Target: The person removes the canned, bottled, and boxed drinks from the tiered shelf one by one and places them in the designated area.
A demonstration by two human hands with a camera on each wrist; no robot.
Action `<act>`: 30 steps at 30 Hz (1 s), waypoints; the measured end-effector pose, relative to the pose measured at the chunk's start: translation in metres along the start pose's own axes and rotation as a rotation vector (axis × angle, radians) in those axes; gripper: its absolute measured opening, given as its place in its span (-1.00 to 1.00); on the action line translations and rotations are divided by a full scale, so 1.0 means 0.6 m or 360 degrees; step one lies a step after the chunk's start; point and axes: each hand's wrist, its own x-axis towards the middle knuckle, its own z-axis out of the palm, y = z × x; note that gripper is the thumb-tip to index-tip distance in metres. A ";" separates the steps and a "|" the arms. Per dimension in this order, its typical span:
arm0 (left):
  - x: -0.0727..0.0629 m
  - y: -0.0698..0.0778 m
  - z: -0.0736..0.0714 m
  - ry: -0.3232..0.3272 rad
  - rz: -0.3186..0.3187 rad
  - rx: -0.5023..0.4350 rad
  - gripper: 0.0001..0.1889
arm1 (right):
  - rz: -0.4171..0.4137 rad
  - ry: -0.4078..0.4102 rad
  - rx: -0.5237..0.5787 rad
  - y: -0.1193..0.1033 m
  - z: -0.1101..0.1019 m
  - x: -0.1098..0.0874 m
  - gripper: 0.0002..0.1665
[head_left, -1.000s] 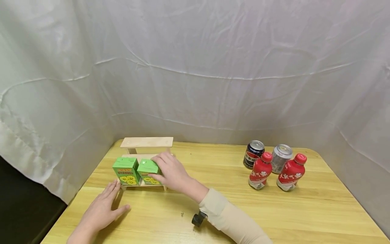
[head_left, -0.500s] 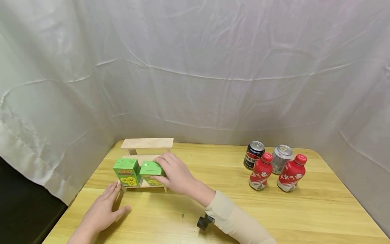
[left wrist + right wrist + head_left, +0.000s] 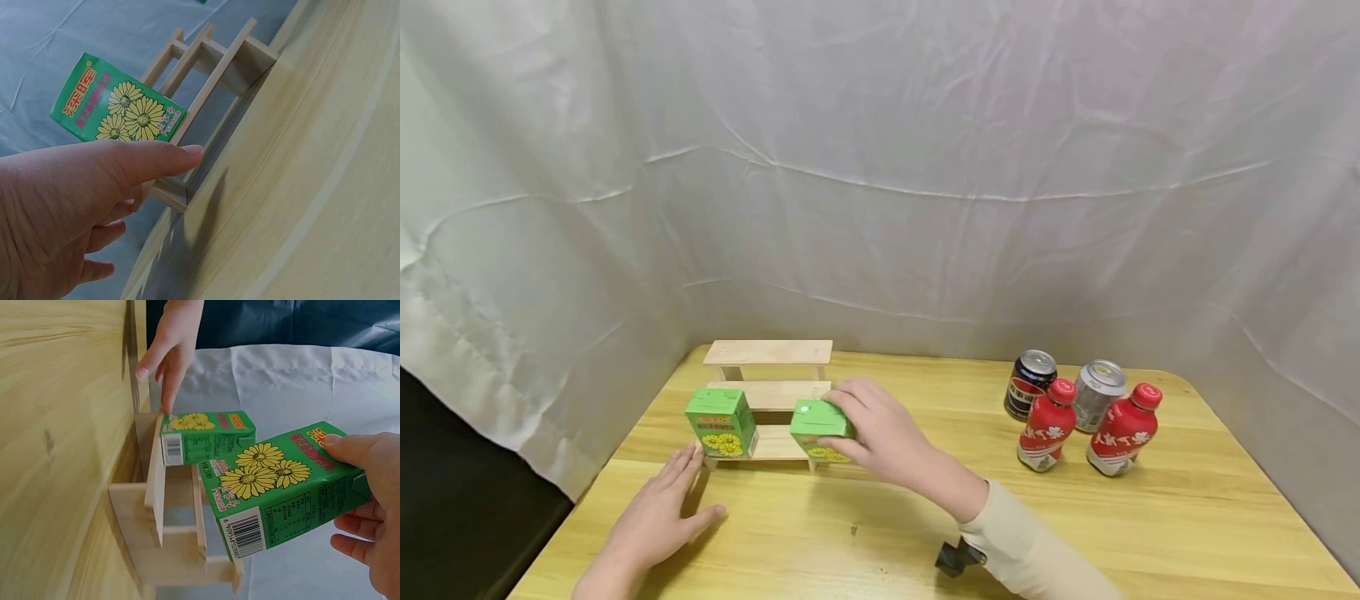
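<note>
My right hand [image 3: 887, 437] grips a green drink carton [image 3: 822, 421] with yellow flowers near its top, thumb on the front and fingers behind. In the right wrist view this carton [image 3: 284, 494] hangs tilted, apart from the boards. A matching carton [image 3: 722, 423] stands upright at the left end of the lowest board of a small three-step wooden rack [image 3: 767, 352]. Beside the rack's left front corner, my left hand [image 3: 651, 517] rests with fingers extended, fingertips right at the rack's leg. The left wrist view shows its thumb [image 3: 169, 159] stretched out before the standing carton.
Two red bottles [image 3: 1047, 425] stand on the right of the wooden table [image 3: 925, 533]. A dark can [image 3: 1028, 387] and a silver can [image 3: 1097, 396] are behind them. Pale cloth [image 3: 925, 208] encloses the table's back and sides.
My right hand has carried its carton to the right, away from the other carton, uncovering more of the lowest and middle boards. The left hand stays by the rack.
</note>
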 end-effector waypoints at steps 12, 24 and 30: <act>0.002 0.006 0.000 -0.0025 -0.0026 0.0059 0.04 | -0.0026 0.0025 -0.0035 0.036 -0.049 -0.071 -0.45; 0.000 0.008 -0.005 -0.0030 -0.0042 0.0079 0.04 | 0.0104 -0.0080 -0.0094 0.051 -0.095 -0.146 -0.43; -0.001 0.004 0.000 -0.0024 -0.0042 0.0044 0.02 | 0.0148 -0.0029 -0.0201 0.062 -0.119 -0.189 -0.44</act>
